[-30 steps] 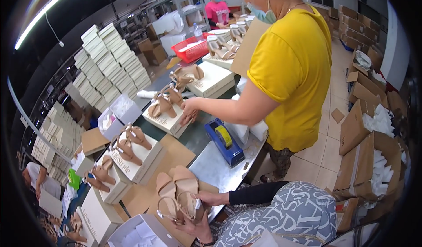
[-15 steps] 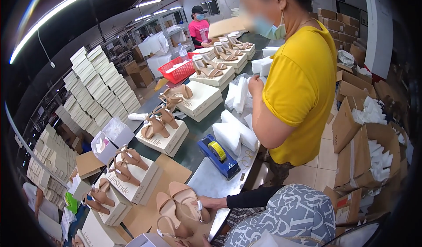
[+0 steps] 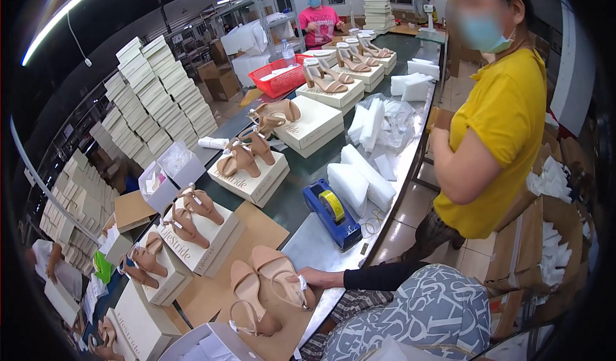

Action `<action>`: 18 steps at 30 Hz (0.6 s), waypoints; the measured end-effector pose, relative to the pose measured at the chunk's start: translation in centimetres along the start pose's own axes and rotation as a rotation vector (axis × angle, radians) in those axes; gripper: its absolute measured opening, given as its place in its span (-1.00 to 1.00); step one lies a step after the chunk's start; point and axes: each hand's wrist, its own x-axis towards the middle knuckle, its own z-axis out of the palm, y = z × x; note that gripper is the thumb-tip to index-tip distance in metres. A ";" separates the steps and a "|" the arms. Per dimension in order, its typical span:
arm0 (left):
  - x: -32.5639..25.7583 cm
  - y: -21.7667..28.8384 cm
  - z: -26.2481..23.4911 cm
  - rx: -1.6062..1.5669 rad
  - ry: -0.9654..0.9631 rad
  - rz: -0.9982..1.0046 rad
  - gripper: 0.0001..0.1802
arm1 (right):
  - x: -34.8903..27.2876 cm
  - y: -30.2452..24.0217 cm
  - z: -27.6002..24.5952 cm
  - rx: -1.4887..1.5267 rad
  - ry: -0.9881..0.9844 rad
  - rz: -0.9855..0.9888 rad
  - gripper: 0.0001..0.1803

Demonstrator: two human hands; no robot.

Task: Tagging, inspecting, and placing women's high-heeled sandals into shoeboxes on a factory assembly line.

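I read this as a shoe factory packing line: long green conveyor table [image 3: 301,188] with tan heeled sandals [image 3: 240,159] sitting on white shoeboxes [image 3: 253,181], stacks of flat white boxes [image 3: 160,91] along the wall, blue tape dispenser [image 3: 333,210], brown cartons [image 3: 532,245] on the floor, masked workers [image 3: 497,130] standing alongside.

Only one hand [image 3: 319,276] visible, resting at the strap of the nearer tan sandal [image 3: 280,277], fingertips partly tucked under the strap so grip unclear; other hand not seen anywhere, likely below the lower edge or behind the patterned sleeve [image 3: 423,316]. Open white shoebox [image 3: 205,345] cut off at bottom edge, contents unreadable. Far-left sandal pairs [image 3: 106,335] lost in dark fisheye rim; co-worker in yellow shirt [image 3: 500,136] has hands hidden behind own torso.
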 end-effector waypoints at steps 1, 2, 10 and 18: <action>0.1 0.6 -0.3 0.018 0.024 -0.011 -0.21 | 0.1 0.1 -0.1 0.003 -0.002 -0.002 -0.47; 0.2 1.2 -0.7 0.032 0.047 -0.021 -0.22 | 0.3 0.5 -0.1 0.015 -0.012 -0.031 -0.48; 0.4 5.0 -4.0 0.171 0.218 -0.075 -0.24 | 1.8 2.7 -1.3 -0.003 -0.049 -0.005 -0.63; 3.3 3.5 -3.1 1.149 0.636 -0.372 -0.27 | 0.5 0.8 -0.6 0.123 -0.126 -0.011 -0.71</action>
